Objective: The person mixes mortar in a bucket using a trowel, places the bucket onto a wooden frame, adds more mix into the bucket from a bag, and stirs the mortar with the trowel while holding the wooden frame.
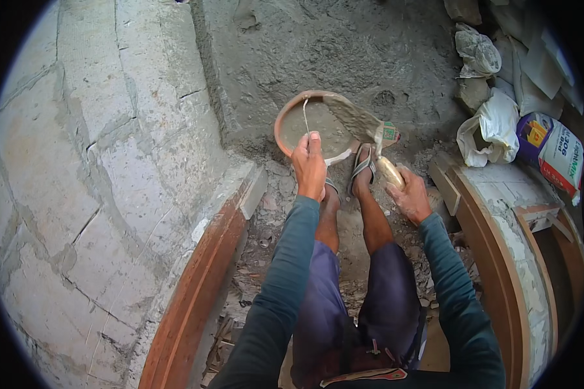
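Note:
An orange-brown bucket [279, 129] holding wet grey mortar [305, 133] stands in front of my feet. My left hand [309, 170] is closed on its thin cord-like handle [305, 115], at the bucket's near side. In my closed right hand [411, 197] is a trowel [389, 174], gripped by its pale wooden handle. Its blade, coated with mortar, reaches over the bucket's right side and hides part of that rim. A small green and white label shows near the blade's heel.
A block wall [130, 136] with mortared joints fills the left. Brown wooden frames [191, 292] flank my legs, over rubble. Ahead lies a rough grey mortar surface [324, 52]. At the right are a white plastic bag [493, 129], a purple-and-white printed sack [551, 152] and broken blocks.

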The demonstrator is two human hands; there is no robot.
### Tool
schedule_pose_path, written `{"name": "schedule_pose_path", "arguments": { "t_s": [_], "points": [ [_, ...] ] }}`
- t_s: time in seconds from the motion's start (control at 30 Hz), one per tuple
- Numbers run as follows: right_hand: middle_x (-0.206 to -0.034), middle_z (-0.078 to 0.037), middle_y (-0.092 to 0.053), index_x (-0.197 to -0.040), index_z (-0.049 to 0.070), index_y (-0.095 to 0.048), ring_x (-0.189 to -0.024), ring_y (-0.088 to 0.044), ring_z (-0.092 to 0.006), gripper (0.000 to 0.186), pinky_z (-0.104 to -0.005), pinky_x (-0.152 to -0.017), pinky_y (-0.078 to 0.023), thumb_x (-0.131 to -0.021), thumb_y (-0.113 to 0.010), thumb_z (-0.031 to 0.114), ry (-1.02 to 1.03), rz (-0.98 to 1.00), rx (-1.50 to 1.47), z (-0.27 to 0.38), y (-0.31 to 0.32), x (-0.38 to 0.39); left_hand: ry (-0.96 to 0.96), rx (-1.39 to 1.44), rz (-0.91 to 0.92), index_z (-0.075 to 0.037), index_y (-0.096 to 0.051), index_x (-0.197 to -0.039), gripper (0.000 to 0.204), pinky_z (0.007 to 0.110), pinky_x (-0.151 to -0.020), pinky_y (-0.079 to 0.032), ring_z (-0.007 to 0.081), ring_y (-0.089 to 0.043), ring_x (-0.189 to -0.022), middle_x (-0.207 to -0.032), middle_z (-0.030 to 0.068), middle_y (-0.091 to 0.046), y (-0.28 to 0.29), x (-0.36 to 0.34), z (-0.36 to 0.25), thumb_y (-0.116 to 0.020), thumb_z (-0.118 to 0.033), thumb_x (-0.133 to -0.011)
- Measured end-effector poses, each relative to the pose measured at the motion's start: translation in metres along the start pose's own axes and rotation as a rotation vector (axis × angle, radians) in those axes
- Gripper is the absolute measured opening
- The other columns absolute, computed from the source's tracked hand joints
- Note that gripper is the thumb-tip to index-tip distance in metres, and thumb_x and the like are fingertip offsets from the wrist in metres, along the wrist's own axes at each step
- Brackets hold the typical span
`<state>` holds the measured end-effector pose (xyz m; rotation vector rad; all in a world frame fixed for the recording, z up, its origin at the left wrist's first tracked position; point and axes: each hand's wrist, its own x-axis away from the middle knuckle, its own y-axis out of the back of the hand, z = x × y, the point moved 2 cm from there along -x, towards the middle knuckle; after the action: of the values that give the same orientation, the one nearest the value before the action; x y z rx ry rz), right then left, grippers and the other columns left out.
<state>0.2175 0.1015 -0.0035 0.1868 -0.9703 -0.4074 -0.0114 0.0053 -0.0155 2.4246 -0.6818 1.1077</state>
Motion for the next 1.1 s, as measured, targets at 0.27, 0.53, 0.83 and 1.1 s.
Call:
{"name": "schedule_pose_path", "arguments": {
  "t_s": [0.27,0.53,0.83,1.1],
  "points": [
    [-0.097,-0.008,-0.063,-0.108,-0.001,-0.058,-0.083,-0.058,-0.014,0.032,-0.0286,-0.076,-0.046,-0.079,-0.061,0.012,-0.093,-0.186,-0.785,-0.067,-0.007,-0.102,-0.113,-0.195,0.069,0.007,-0.058,-0.108,0.037,0.033,-0.081,-0.044,0.0199,-0.058,-0.09,-0.097,0.0149,-0.063,-0.046,-0.022,0.002,-0.048,-0.027,-0.096],
    [-0.092,-0.012,-0.062,-0.107,-0.003,-0.053,-0.08,-0.064,-0.0215,0.031,-0.0311,-0.072,-0.052,-0.08,-0.057,0.012,-0.255,-0.373,-1.337,-0.06,-0.018,-0.16,-0.29,-0.57,0.211,0.006,-0.06,-0.105,0.036,0.039,-0.078,-0.047,0.0347,-0.064,-0.086,-0.092,0.0252,-0.065,-0.08,-0.032,-0.028,-0.052,-0.027,-0.093],
    [-0.089,-0.016,-0.061,-0.103,-0.007,-0.047,-0.077,-0.065,-0.0257,0.027,-0.036,-0.073,-0.056,-0.081,-0.055,0.007,-0.168,-0.47,-1.639,-0.037,-0.023,-0.143,-0.404,-0.778,0.315,0.004,-0.061,-0.108,0.035,0.042,-0.081,-0.047,0.0388,-0.063,-0.094,-0.095,0.0258,-0.065,-0.117,-0.052,-0.059,-0.054,-0.026,-0.091],
    [-0.098,-0.016,-0.06,-0.105,-0.006,-0.046,-0.089,-0.064,-0.0263,0.029,-0.039,-0.083,-0.054,-0.085,-0.052,0.013,-0.17,-0.404,-1.774,-0.043,-0.037,-0.15,-0.411,-0.873,0.376,0.004,-0.06,-0.106,0.031,0.044,-0.079,-0.046,0.0418,-0.062,-0.09,-0.089,0.0267,-0.065,-0.132,-0.061,-0.063,-0.057,-0.022,-0.088]
  ]
}}
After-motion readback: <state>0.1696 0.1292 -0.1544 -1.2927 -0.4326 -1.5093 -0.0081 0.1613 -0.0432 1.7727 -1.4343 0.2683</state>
